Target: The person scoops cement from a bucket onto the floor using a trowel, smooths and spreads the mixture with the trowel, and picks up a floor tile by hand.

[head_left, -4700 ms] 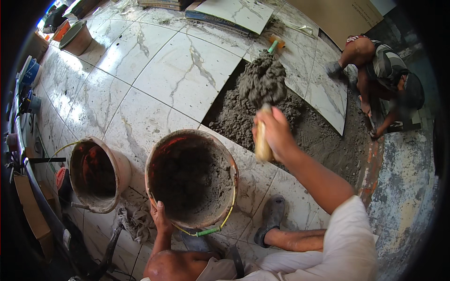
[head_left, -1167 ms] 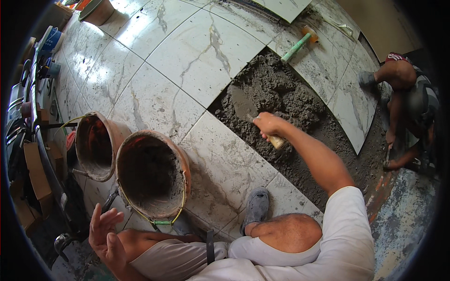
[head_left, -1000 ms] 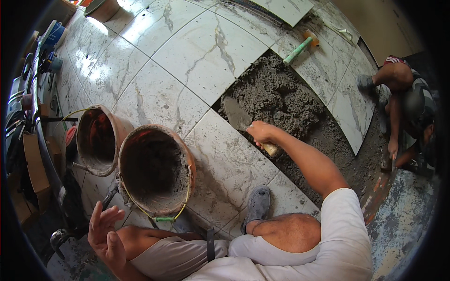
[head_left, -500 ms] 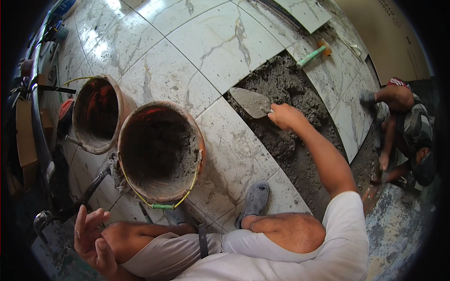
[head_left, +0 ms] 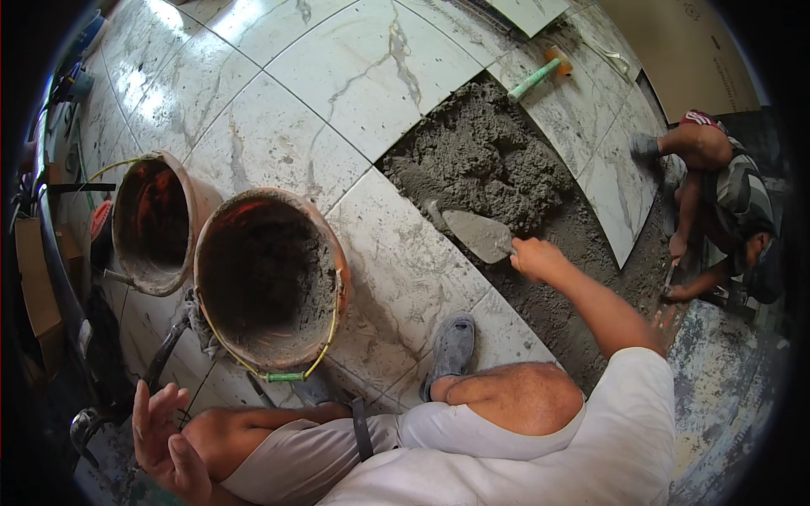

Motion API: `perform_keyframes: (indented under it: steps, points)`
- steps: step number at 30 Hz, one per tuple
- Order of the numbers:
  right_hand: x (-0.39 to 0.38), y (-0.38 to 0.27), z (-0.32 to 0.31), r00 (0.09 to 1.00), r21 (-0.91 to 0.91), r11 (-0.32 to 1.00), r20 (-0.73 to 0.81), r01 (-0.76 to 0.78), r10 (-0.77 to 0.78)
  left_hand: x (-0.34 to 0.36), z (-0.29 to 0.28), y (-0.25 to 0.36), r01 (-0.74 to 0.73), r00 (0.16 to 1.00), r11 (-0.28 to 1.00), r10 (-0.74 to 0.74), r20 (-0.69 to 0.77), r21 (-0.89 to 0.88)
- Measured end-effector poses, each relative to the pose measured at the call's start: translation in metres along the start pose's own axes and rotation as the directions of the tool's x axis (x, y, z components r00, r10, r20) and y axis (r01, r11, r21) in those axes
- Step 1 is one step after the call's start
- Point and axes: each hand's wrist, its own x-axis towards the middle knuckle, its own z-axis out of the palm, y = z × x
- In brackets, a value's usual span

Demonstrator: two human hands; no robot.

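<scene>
My right hand point(head_left: 537, 258) is closed round the handle of a trowel point(head_left: 477, 237), its grey blade pointing left. The blade lies over the near left edge of a bed of wet mortar point(head_left: 498, 164), which fills a gap between marbled floor tiles. A small lump of mortar shows by the blade's tip. Raised beside my left knee, my left hand point(head_left: 168, 443) is open and holds nothing, its fingers apart. In front of me stands a mortar-stained bucket point(head_left: 344, 295) with mortar inside and a yellow wire handle.
A second bucket point(head_left: 201, 202) stands behind the first, to its left. A mallet point(head_left: 536, 78) with a green handle lies on tiles beyond the mortar. At the right, another person point(head_left: 717, 190) crouches, hands near the floor. A cardboard sheet point(head_left: 696, 63) is at the far right.
My right hand has drawn the trowel nearer to me, from the upper mortar to its near left edge. The view has shifted slightly. My left hand stays raised and open.
</scene>
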Motion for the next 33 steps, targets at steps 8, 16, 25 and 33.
perform_keyframes:
  steps: [8,16,25,33]
  points:
    - [-0.034,-0.001,-0.034,0.999,0.030,0.998,0.026,-0.048,0.047,0.002,0.011,0.006,-0.002,1.000,0.998,0.001,0.010,0.069]
    - [0.024,-0.072,-0.037,0.938,0.039,0.984,-0.311,0.172,-0.152,0.006,0.027,0.014,-0.071,0.997,0.997,0.071,0.038,-0.007]
    - [0.079,-0.004,-0.011,0.895,0.318,0.948,-0.415,-0.026,0.163,0.003,0.014,0.014,-0.071,0.997,0.997,0.071,0.036,-0.007]
    - [0.110,-0.083,-0.008,0.984,0.988,-0.022,0.155,-0.154,0.087,0.013,0.028,0.018,-0.091,0.994,0.995,0.090,0.060,0.027]
